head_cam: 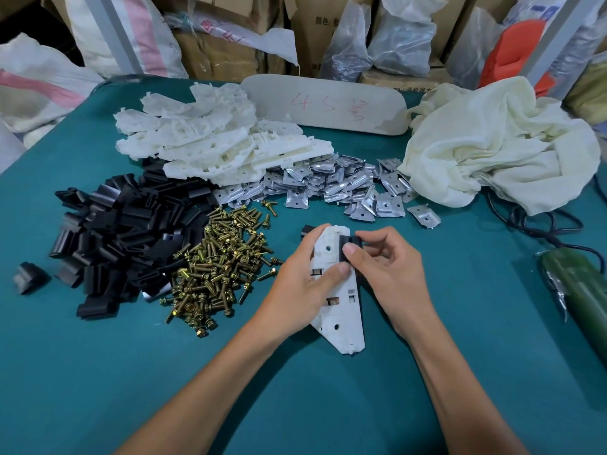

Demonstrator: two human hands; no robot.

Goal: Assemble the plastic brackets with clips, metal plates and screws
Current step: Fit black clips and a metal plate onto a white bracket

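- Head view: the bracket [341,310] in work is a long, off-white plastic piece, narrow at its far end and widening to a slanted near end.
- Its face has one round hole near the far end, another near the near end, and several small rectangular slots between them.
- It is held just above the teal table cover [98,356], in front of the person and near the piles of parts.
- The left hand [305,280] grips it: the fingers curl round its left edge and far tip, and the thumb lies flat across the face.
- The right hand [387,267] pinches a black clip [350,242] between thumb and curled fingers; the clip sits against the bracket's upper right edge.
- A second dark piece [307,229] peeks out just behind the left fingertips; I cannot tell what it is.
- A heap of white brackets [213,136] lies at the far left of the table, with the black clips pile [124,231] nearer and to its left.
- Brass-coloured screws [216,267] lie beside the black pile, close to the left hand.
- Shiny bent metal plates [328,182], each with a small hole, spread beyond the hands.
- One stray clip [29,274] lies apart at the left edge.
- A crumpled cream cloth [499,142] sits at the far right, and a green tool [578,297] with a black cable [542,224] lies near the right edge.
- A beige board [328,103] with red writing lies at the far side of the table.
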